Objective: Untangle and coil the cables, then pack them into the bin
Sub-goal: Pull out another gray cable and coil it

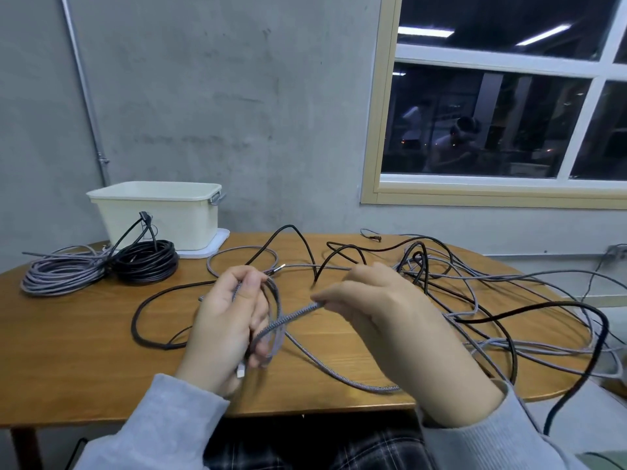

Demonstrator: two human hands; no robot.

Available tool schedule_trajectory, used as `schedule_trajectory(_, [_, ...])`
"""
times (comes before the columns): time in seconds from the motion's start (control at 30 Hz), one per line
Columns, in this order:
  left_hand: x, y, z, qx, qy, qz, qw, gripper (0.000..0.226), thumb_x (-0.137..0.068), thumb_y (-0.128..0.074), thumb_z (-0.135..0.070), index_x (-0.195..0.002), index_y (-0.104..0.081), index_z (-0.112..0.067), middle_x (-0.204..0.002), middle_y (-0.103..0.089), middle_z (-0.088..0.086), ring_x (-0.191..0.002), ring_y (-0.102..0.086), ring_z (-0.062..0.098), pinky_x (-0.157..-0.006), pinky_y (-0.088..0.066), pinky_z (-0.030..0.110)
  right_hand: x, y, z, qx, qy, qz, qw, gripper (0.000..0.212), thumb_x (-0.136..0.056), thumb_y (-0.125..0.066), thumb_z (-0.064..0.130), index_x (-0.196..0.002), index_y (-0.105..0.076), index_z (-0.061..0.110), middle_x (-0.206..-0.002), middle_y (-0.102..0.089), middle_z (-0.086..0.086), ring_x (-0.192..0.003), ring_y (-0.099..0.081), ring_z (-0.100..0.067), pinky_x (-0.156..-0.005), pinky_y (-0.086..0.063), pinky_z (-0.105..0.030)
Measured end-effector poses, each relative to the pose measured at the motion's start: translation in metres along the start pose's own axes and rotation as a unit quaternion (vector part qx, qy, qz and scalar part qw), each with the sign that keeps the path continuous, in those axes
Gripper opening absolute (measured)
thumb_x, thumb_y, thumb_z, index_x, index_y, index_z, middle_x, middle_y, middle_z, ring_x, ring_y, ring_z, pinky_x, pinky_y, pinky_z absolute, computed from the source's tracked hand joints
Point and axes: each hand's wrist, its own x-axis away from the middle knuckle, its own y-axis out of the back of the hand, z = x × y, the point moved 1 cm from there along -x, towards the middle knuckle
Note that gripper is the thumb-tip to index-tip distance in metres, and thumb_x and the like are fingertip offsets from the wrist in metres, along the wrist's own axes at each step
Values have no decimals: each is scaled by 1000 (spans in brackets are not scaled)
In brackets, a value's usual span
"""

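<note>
My left hand (225,320) grips a small coil of grey braided cable (291,315), whose white plug hangs below the palm. My right hand (376,300) pinches the same cable a little to the right, stretching a short length between both hands. The rest of that cable trails across the wooden table (84,361) into a loose tangle of black and grey cables (475,300) on the right. A coiled grey cable (61,273) and a coiled black cable (146,262) lie at the far left. The cream bin (159,212) stands behind them on its white lid.
A black cable loop (139,320) lies on the table left of my hands. Some cables hang over the table's right edge. A grey wall and a window are behind the table.
</note>
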Motion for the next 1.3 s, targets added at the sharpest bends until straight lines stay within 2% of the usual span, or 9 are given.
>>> schedule_trajectory(0.27, [13,-11,-7,208,97,141,963,36,-86,-48,-34,-104,-69,-10,-44,-36,6,-21,-25,5,-25,-25,9,-7,-28,-1,-55,-94,-16,994,40,-90,-37,44,-102,-71,28,-86,-57,6,-79,-55,-13,-59,-50,-33])
schedule_trajectory(0.43, [17,-9,-6,278,139,237,920,76,-62,-88,-38,-128,-60,-11,-44,-35,-1,-24,-31,3,-25,-30,13,-1,-38,-4,-90,-123,-19,988,43,-91,-35,50,-108,-68,28,-91,-53,8,-84,-49,-7,-64,-45,-21])
schedule_trajectory(0.6, [27,-13,-6,247,151,292,911,63,-71,-82,-17,-130,-59,-17,-44,-37,-1,-27,-34,2,-28,-31,12,-1,-37,-8,-112,-173,-1,978,55,-92,-21,56,-99,-65,24,-90,-56,8,-85,-52,-7,-71,-47,-30])
schedule_trajectory(0.7, [28,-18,-9,268,139,278,912,66,-68,-84,-19,-129,-60,-17,-43,-36,-2,-25,-33,3,-27,-30,12,-1,-32,-11,-154,-172,59,971,60,-92,-14,61,-93,-62,25,-79,-62,6,-77,-57,-10,-68,-47,-40])
schedule_trajectory(0.83, [22,-13,-15,294,133,276,905,69,-70,-83,-20,-133,-56,-14,-44,-37,-4,-25,-33,1,-27,-31,12,3,-37,-6,-163,-152,110,969,52,-87,-18,67,-98,-54,31,-78,-62,8,-73,-57,-9,-66,-47,-35])
schedule_trajectory(0.93, [23,-15,-13,296,129,269,908,59,-76,-78,-18,-131,-57,-14,-44,-36,-4,-25,-32,2,-28,-31,12,7,-43,-5,-134,-147,91,976,65,-82,-6,78,-86,-45,27,-64,-55,3,-62,-52,-14,-58,-43,-36])
schedule_trajectory(1.03, [22,-22,-9,231,102,195,948,40,-79,-61,-24,-118,-66,-15,-45,-31,-1,-25,-25,5,-27,-30,14,8,-43,-8,-102,-162,67,979,71,-78,2,79,-78,-40,22,-58,-49,3,-55,-49,-15,-54,-40,-34])
schedule_trajectory(1.2, [24,-29,-6,159,43,139,976,42,-80,-55,-29,-118,-59,-13,-51,-34,1,-30,-28,7,-30,-34,20,6,-38,-12,-85,-184,57,978,76,-78,0,78,-79,-45,18,-57,-45,6,-53,-45,-12,-51,-34,-27])
schedule_trajectory(1.3, [27,-31,-5,162,19,157,974,52,-75,-71,-41,-118,-60,-14,-55,-40,2,-31,-34,9,-36,-43,24,6,-34,-10,-103,-205,56,972,66,-83,-9,74,-80,-47,21,-59,-47,6,-54,-44,-9,-52,-34,-25])
